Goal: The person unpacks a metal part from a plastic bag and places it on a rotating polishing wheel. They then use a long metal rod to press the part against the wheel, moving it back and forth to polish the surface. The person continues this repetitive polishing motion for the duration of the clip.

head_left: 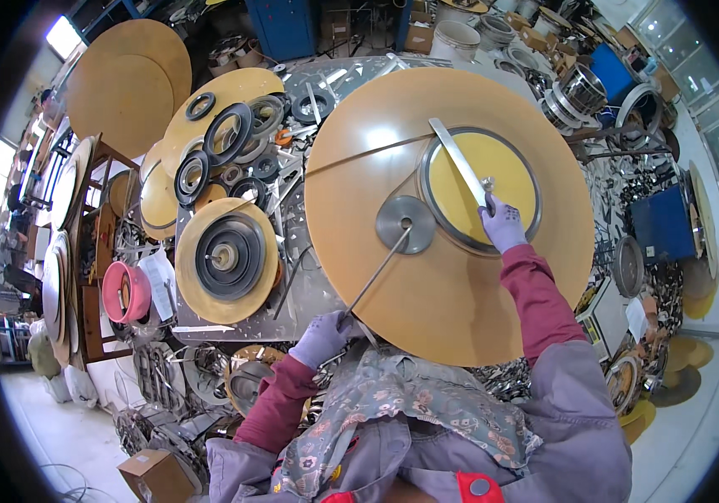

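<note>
My left hand, in a pale purple glove, is closed on a thin dark strip at the near edge of a large tan disc. The strip slants up to the centre hole of a small grey disc lying on the tan one. To the right, my right hand, gloved alike, grips the lower end of a flat silvery metal bar. The bar lies across a yellow disc edged by a dark ring. A small metal knob shows beside the bar, over the yellow disc.
On the grey table at left stands another tan disc bearing dark grey rings. Several loose rings lie behind it. A pink tub sits at far left. Metal scrap heaps up at right; a cardboard box is at lower left.
</note>
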Demonstrator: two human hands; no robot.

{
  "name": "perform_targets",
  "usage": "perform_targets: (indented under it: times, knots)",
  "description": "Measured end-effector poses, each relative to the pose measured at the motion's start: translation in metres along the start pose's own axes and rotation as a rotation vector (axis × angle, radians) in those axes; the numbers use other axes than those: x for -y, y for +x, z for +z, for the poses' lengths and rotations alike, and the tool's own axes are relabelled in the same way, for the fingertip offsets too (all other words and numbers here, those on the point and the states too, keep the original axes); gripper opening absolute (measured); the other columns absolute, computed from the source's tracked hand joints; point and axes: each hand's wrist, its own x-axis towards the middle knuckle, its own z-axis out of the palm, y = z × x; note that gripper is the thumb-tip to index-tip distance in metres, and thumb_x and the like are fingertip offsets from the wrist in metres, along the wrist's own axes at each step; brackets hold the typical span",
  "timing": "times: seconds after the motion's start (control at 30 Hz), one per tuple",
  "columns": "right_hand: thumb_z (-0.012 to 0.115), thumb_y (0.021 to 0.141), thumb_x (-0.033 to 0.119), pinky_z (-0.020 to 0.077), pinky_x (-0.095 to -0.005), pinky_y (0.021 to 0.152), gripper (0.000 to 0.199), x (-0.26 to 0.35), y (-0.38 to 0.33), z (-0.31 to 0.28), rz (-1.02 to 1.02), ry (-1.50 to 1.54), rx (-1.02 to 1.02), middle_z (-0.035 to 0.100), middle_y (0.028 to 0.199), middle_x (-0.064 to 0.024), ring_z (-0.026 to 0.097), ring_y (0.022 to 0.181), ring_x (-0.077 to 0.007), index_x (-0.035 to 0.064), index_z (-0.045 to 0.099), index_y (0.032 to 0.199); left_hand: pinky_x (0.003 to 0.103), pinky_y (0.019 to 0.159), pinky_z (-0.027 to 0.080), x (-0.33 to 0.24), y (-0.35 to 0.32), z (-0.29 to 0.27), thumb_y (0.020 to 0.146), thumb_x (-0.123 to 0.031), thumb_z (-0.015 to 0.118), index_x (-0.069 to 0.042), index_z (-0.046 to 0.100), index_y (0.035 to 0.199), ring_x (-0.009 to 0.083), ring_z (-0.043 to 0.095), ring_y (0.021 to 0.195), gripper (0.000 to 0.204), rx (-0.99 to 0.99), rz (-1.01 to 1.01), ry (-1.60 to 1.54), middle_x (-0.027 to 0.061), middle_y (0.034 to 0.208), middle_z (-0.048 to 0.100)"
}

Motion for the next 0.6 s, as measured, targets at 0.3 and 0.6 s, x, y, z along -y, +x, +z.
perform_targets:
  times: [0.3,0.6]
  knots:
    - [0.056,0.085,0.029,0.0468,-0.0439,0.084,0.038,-0.001,0.002,0.001,0.004,-0.025,0.022,0.064,0.096,-0.0221,0.062,0.092,-0.0359,0.0034,0.056,0.112,0.048,0.068,0.045,-0.009,-0.002,-0.006,0.088,-0.024,0.054,0.004,0.060,0.086,0.0437,0.059,0.079,0.029,0.026,-0.048,-0.013,0.0267,0.080,0.061]
    - [0.057,0.085,0.027,0.0473,-0.0441,0.083,0.035,0.004,-0.001,-0.004,0.000,-0.025,0.020,0.064,0.095,-0.0224,0.062,0.091,-0.0368,0.0029,0.057,0.110,0.047,0.073,0.047,-0.017,-0.001,-0.009,0.088,-0.023,0.053,0.004,0.061,0.094,0.0425,0.060,0.084,0.029,0.055,-0.104,-0.011,0.0270,0.085,0.062]
